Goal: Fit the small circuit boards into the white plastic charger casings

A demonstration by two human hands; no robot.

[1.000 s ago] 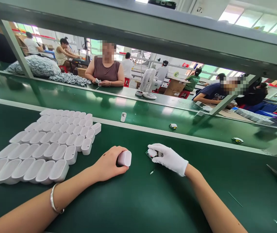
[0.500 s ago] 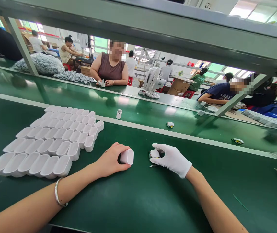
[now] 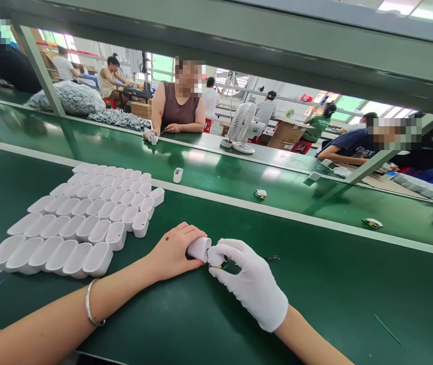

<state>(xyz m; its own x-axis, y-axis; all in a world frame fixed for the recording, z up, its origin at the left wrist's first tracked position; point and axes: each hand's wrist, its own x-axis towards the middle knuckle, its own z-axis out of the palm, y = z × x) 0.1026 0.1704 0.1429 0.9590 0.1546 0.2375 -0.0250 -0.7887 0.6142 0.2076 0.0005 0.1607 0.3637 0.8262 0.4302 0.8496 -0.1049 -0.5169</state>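
Observation:
My bare left hand (image 3: 172,253) is closed around a white oval plastic housing (image 3: 198,248), lying sideways with its open end to the right. At that opening, my white-gloved right hand (image 3: 254,284) pinches a small circuit board assembly (image 3: 214,257) with a white cover and a bit of yellow. The assembly's left end meets the housing's rim; how far it goes in is hidden. A small dark strip (image 3: 272,258) lies on the bench just right of the glove.
Rows of white housings (image 3: 96,258) stand on the green bench at left. Beyond a pale rail, the green belt carries one housing (image 3: 178,175) and two board assemblies (image 3: 261,194). A green stick (image 3: 388,329) lies at right. A co-worker (image 3: 182,106) and a fan (image 3: 241,124) are opposite.
My right hand has lifted the board assembly from the bench and brought it left to the housing's opening. The left hand has stayed nearly still. A housing on the belt has shifted left.

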